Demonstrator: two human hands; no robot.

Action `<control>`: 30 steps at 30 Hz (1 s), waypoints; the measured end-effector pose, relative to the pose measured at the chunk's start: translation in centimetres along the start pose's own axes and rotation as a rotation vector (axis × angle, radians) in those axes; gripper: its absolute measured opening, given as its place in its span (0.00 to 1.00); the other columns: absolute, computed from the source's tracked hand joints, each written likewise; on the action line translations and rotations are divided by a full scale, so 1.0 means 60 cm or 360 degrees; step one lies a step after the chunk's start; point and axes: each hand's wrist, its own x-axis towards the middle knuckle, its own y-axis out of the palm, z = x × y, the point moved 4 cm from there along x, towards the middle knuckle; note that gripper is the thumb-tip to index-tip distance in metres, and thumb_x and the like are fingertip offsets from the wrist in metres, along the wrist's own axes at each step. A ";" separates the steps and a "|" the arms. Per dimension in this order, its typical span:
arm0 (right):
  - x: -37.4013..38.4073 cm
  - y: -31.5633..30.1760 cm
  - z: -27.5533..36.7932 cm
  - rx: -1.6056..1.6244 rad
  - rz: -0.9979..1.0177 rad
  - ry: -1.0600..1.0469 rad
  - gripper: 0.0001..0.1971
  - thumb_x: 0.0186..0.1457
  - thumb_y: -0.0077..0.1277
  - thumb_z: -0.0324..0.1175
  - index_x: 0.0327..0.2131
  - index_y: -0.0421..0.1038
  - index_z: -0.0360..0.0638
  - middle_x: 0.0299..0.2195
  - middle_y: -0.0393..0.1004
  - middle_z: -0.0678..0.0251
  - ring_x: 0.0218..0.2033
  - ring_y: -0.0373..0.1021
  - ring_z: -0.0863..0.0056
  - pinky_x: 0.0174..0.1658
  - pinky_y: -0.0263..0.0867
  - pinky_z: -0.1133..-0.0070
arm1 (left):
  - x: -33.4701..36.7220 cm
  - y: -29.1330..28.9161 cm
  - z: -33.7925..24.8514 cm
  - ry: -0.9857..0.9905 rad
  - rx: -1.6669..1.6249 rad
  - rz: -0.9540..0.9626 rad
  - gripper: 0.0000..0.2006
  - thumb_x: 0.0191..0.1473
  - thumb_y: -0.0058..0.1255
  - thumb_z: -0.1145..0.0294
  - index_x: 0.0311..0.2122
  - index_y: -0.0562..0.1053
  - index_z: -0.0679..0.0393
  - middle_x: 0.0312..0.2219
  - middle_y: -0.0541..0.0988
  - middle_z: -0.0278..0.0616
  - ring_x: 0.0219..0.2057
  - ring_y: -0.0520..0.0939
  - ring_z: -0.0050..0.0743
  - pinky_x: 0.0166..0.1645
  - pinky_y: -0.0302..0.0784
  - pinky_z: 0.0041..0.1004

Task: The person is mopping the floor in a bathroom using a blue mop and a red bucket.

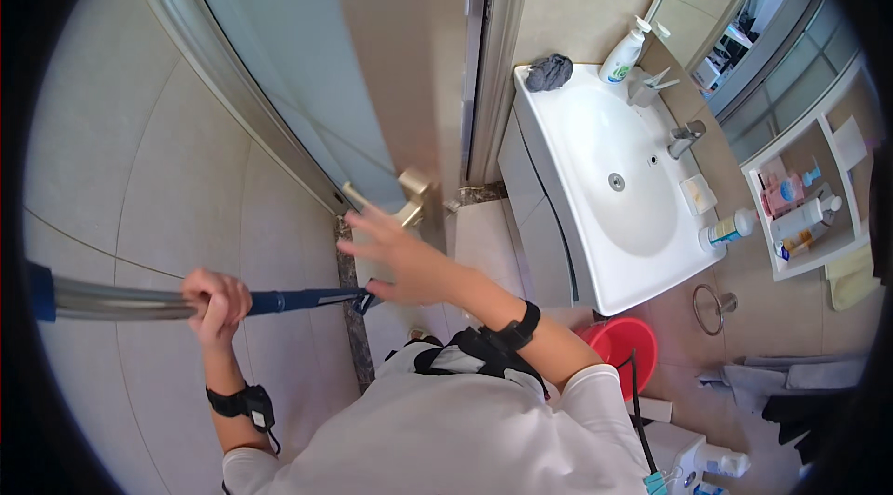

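Observation:
My left hand (pixel 217 301) is wrapped round a long silver-and-blue pole (pixel 121 300), shaped like a mop handle. Its blue lower section (pixel 288 300) slants down to a dark end (pixel 361 298) near the floor, where I cannot make out what is fixed to it. In front of me stands a door (pixel 288 48) with a frosted pane and a gold lever handle (pixel 414 188). Right beside that handle is my right hand (pixel 395 253), fingers spread and slightly blurred, holding nothing. Whether the fingertips touch the handle I cannot tell.
On the right is a white washbasin (pixel 595 286) on a cabinet (pixel 535 202), with a lotion bottle (pixel 625 53) and a dark grey cloth (pixel 550 73). A red bucket (pixel 642 332) stands below it. Tiled wall (pixel 84 151) rises close on the left.

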 end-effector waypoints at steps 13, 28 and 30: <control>-0.145 -0.038 -0.152 0.1297 0.0132 0.0599 0.14 0.40 0.41 0.22 0.34 0.65 0.46 0.25 0.69 0.66 0.26 0.66 0.79 0.29 0.61 0.84 | 0.079 0.150 -0.049 -0.0127 -0.0072 -0.0002 0.13 0.40 0.45 0.73 0.14 0.55 0.59 0.03 0.57 0.33 0.02 0.54 0.17 0.06 0.49 0.16; -0.317 -0.032 -0.233 0.0946 0.0544 0.0988 0.14 0.40 0.40 0.26 0.36 0.63 0.43 0.26 0.69 0.63 0.25 0.66 0.72 0.30 0.62 0.80 | 0.133 0.265 0.029 -0.0220 -0.0380 -0.0085 0.13 0.39 0.45 0.75 0.13 0.54 0.60 0.04 0.55 0.31 0.03 0.53 0.18 0.06 0.46 0.18; -0.301 -0.045 -0.241 0.0899 0.0574 0.0996 0.14 0.40 0.41 0.26 0.36 0.63 0.43 0.26 0.69 0.63 0.25 0.66 0.72 0.30 0.62 0.79 | 0.161 0.277 0.053 -0.0241 -0.0498 0.0103 0.13 0.38 0.45 0.75 0.13 0.55 0.60 0.04 0.55 0.32 0.04 0.54 0.18 0.08 0.46 0.18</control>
